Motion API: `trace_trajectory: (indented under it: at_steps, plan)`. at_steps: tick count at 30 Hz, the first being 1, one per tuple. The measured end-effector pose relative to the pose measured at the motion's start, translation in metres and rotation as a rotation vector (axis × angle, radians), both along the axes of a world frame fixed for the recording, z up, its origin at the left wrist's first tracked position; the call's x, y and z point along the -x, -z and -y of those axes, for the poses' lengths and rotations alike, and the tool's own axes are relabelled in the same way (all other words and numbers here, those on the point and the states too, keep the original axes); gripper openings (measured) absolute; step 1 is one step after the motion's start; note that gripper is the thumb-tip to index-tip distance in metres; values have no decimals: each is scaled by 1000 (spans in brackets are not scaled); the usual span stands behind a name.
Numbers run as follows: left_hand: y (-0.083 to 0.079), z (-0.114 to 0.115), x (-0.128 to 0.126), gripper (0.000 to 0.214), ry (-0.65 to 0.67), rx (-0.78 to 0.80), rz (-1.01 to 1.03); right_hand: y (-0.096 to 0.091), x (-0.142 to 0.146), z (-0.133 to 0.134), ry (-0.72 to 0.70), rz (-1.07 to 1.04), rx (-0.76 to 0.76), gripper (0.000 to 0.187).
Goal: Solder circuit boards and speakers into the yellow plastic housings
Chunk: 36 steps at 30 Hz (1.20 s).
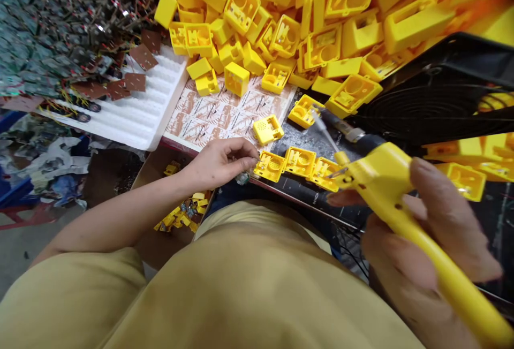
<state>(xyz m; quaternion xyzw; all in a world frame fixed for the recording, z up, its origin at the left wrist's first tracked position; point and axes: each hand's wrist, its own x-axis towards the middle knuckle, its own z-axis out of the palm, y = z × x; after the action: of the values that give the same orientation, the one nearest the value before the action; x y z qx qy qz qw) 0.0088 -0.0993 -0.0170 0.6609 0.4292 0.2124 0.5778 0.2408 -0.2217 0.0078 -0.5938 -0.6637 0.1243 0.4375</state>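
My left hand (pixel 219 164) has its thumb and index finger pressed together at the left end of a short row of open yellow plastic cases. The nearest is a case with a speaker grille (pixel 270 166). What the fingertips pinch is too small to make out; a small greenish part (pixel 242 179) shows just beneath them. My right hand (pixel 425 226) grips a yellow soldering gun (pixel 385 177), slightly blurred, its metal barrel pointing up and left over the cases. Beside the grille case sit a middle case (pixel 300 161) and a right-hand case (pixel 324 173), partly behind the gun.
A big heap of yellow cases (pixel 241 12) covers the back of the bench. A white foam tray (pixel 148 103) at left bears piled circuit boards (pixel 80 22). At right stands a black fan (pixel 437 92). Below the bench edge, a box holds yellow pieces (pixel 180 218).
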Motion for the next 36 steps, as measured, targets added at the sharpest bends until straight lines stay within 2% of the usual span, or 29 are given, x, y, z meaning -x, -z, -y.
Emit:
trace_trajectory:
  at_steps: [2,5,10,14,21,29,33,36]
  plan:
    - [1,0,-4,17,-61,85,93,9,8,-14,-28,-75,-120,37]
    - [4,0,-9,26,-114,201,144,25,20,-37,-138,-106,-143,25]
    - [6,1,-10,29,-109,309,165,38,37,-56,-177,-103,-155,35]
    - [9,2,-7,24,-78,294,185,41,44,-61,-220,-79,-142,30]
    - [10,4,-5,13,-38,177,194,42,56,-67,-210,-86,-148,36]
    - [11,0,-3,20,-91,256,220,42,57,-66,-182,-60,-197,36]
    - [1,-3,-2,14,-22,152,137,45,52,-67,-178,-25,-213,28]
    - [-6,-7,1,9,93,-144,-102,35,33,-57,-182,18,-204,24]
